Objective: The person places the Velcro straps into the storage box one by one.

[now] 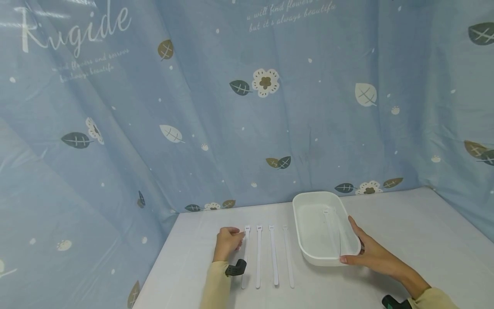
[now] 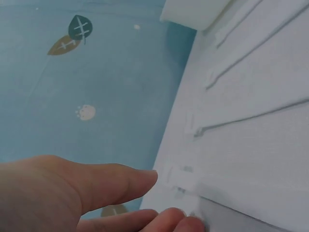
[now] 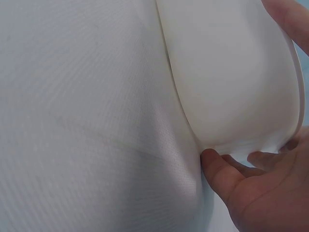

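Nearest us, two cream sleeves [image 1: 216, 285] run off the lower edge. On the white table [image 1: 185, 257] stands a white plastic bin [image 1: 324, 260], its near right corner gripped by the right hand [image 1: 372, 255]. The left hand [image 1: 227, 242], thumb and fingers parted and apparently holding nothing, is at the head of the leftmost cable tie [image 1: 246, 243] of four. We judge a pick-up is in hand, calling for a pinch there. We cannot tell whether it touches yet, nor how many pale strips [image 1: 329, 225] lie inside the bin.
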Demonstrator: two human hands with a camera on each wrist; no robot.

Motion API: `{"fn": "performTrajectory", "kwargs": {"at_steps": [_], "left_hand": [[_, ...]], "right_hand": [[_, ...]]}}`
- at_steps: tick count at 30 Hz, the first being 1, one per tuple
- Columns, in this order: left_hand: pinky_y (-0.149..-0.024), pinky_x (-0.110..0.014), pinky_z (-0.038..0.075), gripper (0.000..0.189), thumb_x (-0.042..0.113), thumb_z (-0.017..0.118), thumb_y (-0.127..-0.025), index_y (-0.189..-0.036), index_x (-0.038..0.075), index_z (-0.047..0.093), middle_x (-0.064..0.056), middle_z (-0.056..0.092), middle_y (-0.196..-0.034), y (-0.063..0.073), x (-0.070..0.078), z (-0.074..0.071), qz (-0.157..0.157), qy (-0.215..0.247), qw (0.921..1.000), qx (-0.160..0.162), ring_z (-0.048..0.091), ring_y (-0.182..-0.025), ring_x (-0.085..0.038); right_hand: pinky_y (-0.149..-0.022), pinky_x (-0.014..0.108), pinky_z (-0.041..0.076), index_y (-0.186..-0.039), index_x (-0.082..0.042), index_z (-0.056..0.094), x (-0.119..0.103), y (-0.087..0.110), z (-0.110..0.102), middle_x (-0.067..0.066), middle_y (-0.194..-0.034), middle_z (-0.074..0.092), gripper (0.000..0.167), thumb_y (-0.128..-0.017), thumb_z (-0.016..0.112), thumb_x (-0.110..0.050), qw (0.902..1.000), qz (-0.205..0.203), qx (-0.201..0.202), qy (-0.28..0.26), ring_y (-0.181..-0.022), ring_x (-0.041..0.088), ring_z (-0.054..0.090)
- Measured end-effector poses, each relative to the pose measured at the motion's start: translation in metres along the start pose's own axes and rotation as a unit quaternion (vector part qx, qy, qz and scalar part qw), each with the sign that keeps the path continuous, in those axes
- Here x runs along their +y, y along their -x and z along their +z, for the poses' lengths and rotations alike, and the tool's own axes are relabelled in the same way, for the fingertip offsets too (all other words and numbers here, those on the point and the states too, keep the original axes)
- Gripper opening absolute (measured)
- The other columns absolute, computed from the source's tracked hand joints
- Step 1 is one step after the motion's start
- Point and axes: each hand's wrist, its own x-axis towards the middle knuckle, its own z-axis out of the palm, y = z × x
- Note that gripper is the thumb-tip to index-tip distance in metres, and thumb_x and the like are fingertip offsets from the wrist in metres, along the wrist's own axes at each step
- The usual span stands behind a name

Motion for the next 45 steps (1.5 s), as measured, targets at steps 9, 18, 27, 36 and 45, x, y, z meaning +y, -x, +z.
{"fn": "performTrajectory", "kwargs": {"at_steps": [9, 18, 27, 36, 45], "left_hand": [[-0.059, -0.027, 0.057, 0.031, 0.011, 0.076, -0.089, -0.112, -0.01, 0.07, -0.013, 0.073, -0.086, 0.004, 0.004, 0.003, 0.004, -0.058, 0.9983, 0.007, 0.066, -0.066, -0.015], [-0.064, -0.031, 0.057, 0.029, 0.004, 0.081, -0.079, -0.105, -0.007, 0.072, -0.013, 0.072, -0.086, 0.008, 0.006, 0.005, 0.009, -0.096, 0.9952, -0.016, 0.066, -0.066, -0.017], [-0.065, -0.034, 0.057, 0.029, -0.002, 0.081, -0.072, -0.1, -0.005, 0.073, -0.013, 0.071, -0.086, 0.01, 0.008, 0.008, 0.019, -0.115, 0.9932, -0.007, 0.065, -0.071, -0.02], [-0.064, -0.034, 0.056, 0.025, 0.0, 0.083, -0.071, -0.094, 0.0, 0.075, -0.01, 0.072, -0.085, 0.008, 0.008, 0.012, 0.002, -0.13, 0.9915, 0.01, 0.064, -0.072, -0.021], [-0.061, -0.029, 0.055, 0.015, 0.001, 0.08, -0.077, -0.092, 0.0, 0.076, -0.01, 0.074, -0.082, 0.008, 0.009, 0.01, 0.019, -0.131, 0.991, -0.021, 0.066, -0.066, -0.017]], "right_hand": [[-0.089, 0.042, 0.059, -0.163, -0.002, -0.014, 0.0, -0.001, 0.001, 0.042, -0.165, 0.001, 0.122, -0.089, 0.08, -0.024, 1.0, 0.001, 0.004, 0.005, -0.134, 0.055, 0.052], [-0.084, 0.027, 0.056, -0.163, -0.001, -0.014, 0.001, -0.001, 0.0, 0.042, -0.165, 0.0, 0.121, -0.089, 0.08, -0.024, 1.0, 0.001, 0.0, 0.003, -0.134, 0.054, 0.052], [-0.088, 0.04, 0.059, -0.163, 0.0, -0.013, 0.0, 0.0, 0.001, 0.043, -0.164, 0.002, 0.121, -0.089, 0.08, -0.024, 0.9999, 0.001, 0.005, 0.009, -0.134, 0.057, 0.051], [-0.086, 0.03, 0.057, -0.163, 0.0, -0.012, 0.001, 0.0, 0.001, 0.043, -0.165, 0.004, 0.12, -0.089, 0.079, -0.024, 0.9999, -0.005, 0.007, 0.011, -0.135, 0.056, 0.051], [-0.084, 0.026, 0.056, -0.162, 0.001, -0.013, 0.0, -0.001, 0.0, 0.043, -0.164, 0.003, 0.12, -0.09, 0.079, -0.024, 0.9999, -0.003, 0.002, 0.01, -0.133, 0.054, 0.052]]}}
